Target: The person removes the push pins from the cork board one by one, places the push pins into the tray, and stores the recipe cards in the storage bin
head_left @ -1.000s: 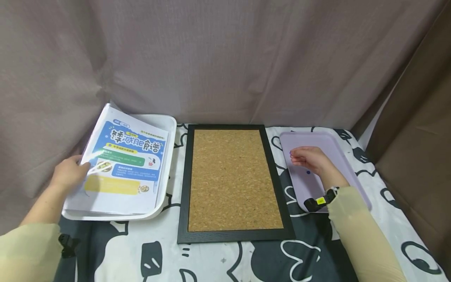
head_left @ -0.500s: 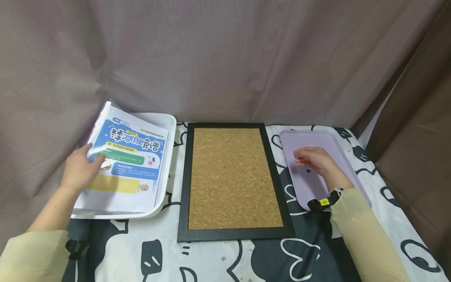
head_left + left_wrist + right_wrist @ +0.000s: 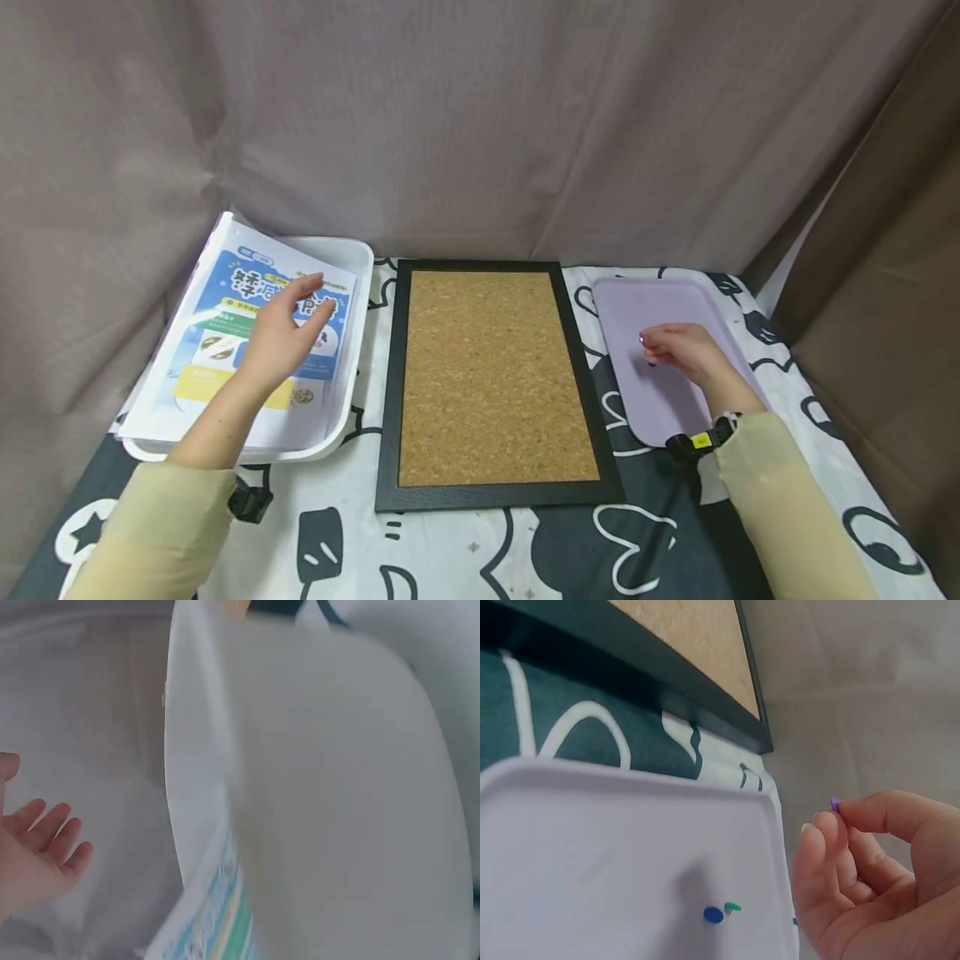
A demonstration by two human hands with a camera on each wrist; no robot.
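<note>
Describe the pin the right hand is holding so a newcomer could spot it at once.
Start at the lilac plastic tray right of the black-framed cork board. Above it, the right hand pinches a small purple pushpin at its fingertips. Unlike the blue pin and green pin lying on the tray, it is lifted clear.

table [image 3: 465, 542] (patterned cloth) | white tray [image 3: 358, 333] | corkboard [image 3: 491, 375] | lilac tray [image 3: 675, 400]

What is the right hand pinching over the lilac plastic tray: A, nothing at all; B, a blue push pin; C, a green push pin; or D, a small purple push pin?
D: in the right wrist view the right hand pinches a small purple push pin at its fingertips, while the blue push pin and green push pin lie loose on the lilac plastic tray.
</note>
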